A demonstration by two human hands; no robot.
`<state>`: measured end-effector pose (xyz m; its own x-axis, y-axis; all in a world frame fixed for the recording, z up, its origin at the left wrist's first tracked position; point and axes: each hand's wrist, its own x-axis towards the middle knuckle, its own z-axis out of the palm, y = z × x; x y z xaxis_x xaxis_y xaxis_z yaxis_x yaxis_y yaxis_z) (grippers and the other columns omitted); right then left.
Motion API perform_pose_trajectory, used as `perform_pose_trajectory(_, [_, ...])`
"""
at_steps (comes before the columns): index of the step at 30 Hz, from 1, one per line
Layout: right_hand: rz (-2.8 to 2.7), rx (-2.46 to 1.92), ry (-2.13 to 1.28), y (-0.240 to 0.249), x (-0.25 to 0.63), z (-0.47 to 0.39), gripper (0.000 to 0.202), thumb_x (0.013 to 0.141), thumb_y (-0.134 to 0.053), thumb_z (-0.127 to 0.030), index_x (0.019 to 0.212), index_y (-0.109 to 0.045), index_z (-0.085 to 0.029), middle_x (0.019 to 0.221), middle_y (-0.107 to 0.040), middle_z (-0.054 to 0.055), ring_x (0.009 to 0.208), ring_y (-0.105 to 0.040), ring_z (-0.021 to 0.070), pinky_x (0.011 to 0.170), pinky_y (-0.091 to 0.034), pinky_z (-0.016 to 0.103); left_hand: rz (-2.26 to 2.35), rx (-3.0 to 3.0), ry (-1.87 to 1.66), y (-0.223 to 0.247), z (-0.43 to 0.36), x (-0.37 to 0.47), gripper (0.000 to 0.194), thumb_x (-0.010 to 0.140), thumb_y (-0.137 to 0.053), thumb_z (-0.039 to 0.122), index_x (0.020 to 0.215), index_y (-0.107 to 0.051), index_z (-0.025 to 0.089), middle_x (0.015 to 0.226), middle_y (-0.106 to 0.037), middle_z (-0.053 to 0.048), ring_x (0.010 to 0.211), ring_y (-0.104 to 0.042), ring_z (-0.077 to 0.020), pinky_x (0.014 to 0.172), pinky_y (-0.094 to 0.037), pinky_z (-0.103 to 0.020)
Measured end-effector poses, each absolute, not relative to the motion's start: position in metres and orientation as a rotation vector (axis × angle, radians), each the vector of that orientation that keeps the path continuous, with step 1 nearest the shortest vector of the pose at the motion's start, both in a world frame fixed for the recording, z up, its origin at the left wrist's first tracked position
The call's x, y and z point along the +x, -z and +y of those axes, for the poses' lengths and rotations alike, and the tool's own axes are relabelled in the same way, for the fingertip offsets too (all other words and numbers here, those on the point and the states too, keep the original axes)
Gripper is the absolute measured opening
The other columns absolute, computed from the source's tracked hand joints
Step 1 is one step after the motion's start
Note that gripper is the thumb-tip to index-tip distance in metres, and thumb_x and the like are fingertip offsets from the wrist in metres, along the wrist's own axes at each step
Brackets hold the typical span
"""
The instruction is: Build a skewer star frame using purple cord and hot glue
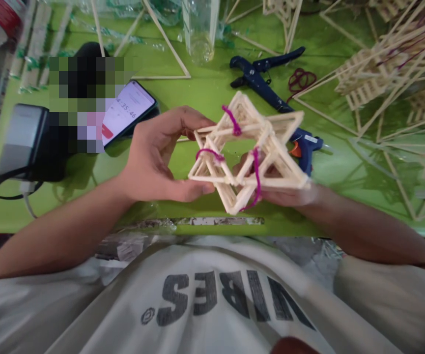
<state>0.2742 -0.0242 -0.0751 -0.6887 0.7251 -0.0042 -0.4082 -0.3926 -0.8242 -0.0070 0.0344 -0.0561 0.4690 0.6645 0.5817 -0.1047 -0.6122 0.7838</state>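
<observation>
A star-shaped frame of pale wooden sticks (pixel 280 150) is raised in front of my chest, above the green table. Purple pieces of yarn (pixel 257 172) are looped around its sticks in several places. My left hand (pixel 156 157) grips the star's left points, thumb below and fingers above. From behind and beneath, my right hand (pixel 284 189) supports its right side; the star hides most of those fingers. Just beyond the star lies a blue glue gun (pixel 305 147) with an orange trigger, partly covered by it.
A dark blue cutter (pixel 258 81) and a coil of dark red string (pixel 302 80) lie behind the star. Stacked stick frames (pixel 367 78) crowd the right. On the left are a phone (pixel 129 110) and a grey power bank (pixel 24 140) with a cable. A clear bottle (pixel 201 34) stands at the back.
</observation>
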Motion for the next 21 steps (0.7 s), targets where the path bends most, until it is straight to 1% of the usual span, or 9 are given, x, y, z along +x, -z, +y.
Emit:
perform_pose_trajectory(1, [-1.107,-0.499,-2.078,0.073,0.273,-0.024,0.018,0.101,-0.087,-0.033,0.101,-0.075,-0.019,0.082,-0.07,-0.002,0.064,-0.059,0.0081,0.057,-0.046,0.022,0.463,1.89,-1.236,0.058,0.036,-0.007,0.069,0.075,-0.102,0.056,0.136,-0.08,0.03,0.112,-0.083,-0.009,0.093,-0.079,-0.0248,0.078,-0.067,-0.042])
perform_pose_trajectory(2, [-1.11,-0.527,-2.046,0.07,0.272,-0.024,0.014,0.101,-0.086,-0.029,0.1,-0.076,-0.019,0.079,-0.069,-0.003,0.062,-0.058,0.0078,0.055,-0.045,0.021,0.464,1.863,-1.249,0.061,0.038,-0.007,0.071,0.074,-0.104,0.057,0.133,-0.081,0.028,0.111,-0.084,-0.008,0.09,-0.079,-0.0226,0.075,-0.067,-0.038])
perform_pose_trajectory(5, [-1.143,-0.636,-1.926,0.065,0.27,-0.023,0.016,0.1,-0.089,-0.031,0.098,-0.078,-0.019,0.076,-0.07,-0.002,0.06,-0.058,0.0087,0.052,-0.045,0.022,0.539,1.733,-1.268,0.069,0.043,-0.005,0.065,0.075,-0.105,0.06,0.124,-0.083,0.024,0.104,-0.083,-0.005,0.081,-0.076,-0.0157,0.068,-0.063,-0.029])
perform_pose_trajectory(8, [-1.165,-0.763,-1.724,0.064,0.27,-0.022,0.016,0.099,-0.089,-0.032,0.094,-0.079,-0.02,0.072,-0.068,-0.002,0.058,-0.057,0.0091,0.05,-0.044,0.023,0.61,1.567,-1.282,0.076,0.045,-0.003,0.059,0.075,-0.106,0.058,0.115,-0.083,0.022,0.097,-0.082,-0.004,0.076,-0.075,-0.0139,0.063,-0.06,-0.025])
perform_pose_trajectory(10, [-1.152,-0.839,-1.602,0.065,0.269,-0.022,0.015,0.1,-0.088,-0.031,0.092,-0.079,-0.021,0.072,-0.067,-0.003,0.058,-0.057,0.0096,0.049,-0.043,0.024,0.629,1.522,-1.279,0.079,0.045,-0.003,0.061,0.073,-0.107,0.059,0.113,-0.082,0.02,0.098,-0.082,-0.005,0.077,-0.076,-0.0155,0.063,-0.061,-0.026])
perform_pose_trajectory(12, [-1.141,-0.889,-1.517,0.066,0.269,-0.022,0.011,0.099,-0.089,-0.029,0.094,-0.08,-0.023,0.074,-0.068,-0.003,0.058,-0.057,0.0102,0.049,-0.043,0.025,0.651,1.535,-1.269,0.081,0.046,-0.003,0.066,0.072,-0.106,0.063,0.114,-0.079,0.019,0.098,-0.081,-0.006,0.077,-0.076,-0.0162,0.063,-0.061,-0.028])
perform_pose_trajectory(15, [-1.146,-0.961,-1.421,0.065,0.27,-0.022,0.011,0.096,-0.091,-0.027,0.098,-0.081,-0.026,0.08,-0.071,-0.003,0.06,-0.056,0.0113,0.052,-0.044,0.028,0.666,1.614,-1.248,0.082,0.045,-0.006,0.072,0.074,-0.103,0.071,0.119,-0.078,0.021,0.097,-0.079,-0.005,0.077,-0.073,-0.0151,0.063,-0.059,-0.028])
perform_pose_trajectory(18, [-1.187,-1.04,-1.404,0.057,0.276,-0.024,0.017,0.096,-0.092,-0.037,0.101,-0.078,-0.028,0.084,-0.069,-0.001,0.065,-0.056,0.0136,0.054,-0.046,0.03,0.713,1.761,-1.303,0.078,0.042,-0.007,0.072,0.072,-0.102,0.072,0.122,-0.079,0.026,0.101,-0.079,-0.003,0.082,-0.071,-0.0169,0.068,-0.057,-0.034])
perform_pose_trajectory(21, [-1.346,-1.083,-1.596,0.044,0.283,-0.028,0.027,0.097,-0.089,-0.048,0.113,-0.078,-0.028,0.085,-0.068,0.001,0.073,-0.063,0.0188,0.056,-0.051,0.032,0.817,1.951,-1.362,0.073,0.037,-0.007,0.072,0.071,-0.103,0.071,0.124,-0.079,0.028,0.109,-0.08,-0.007,0.093,-0.072,-0.0229,0.078,-0.056,-0.042])
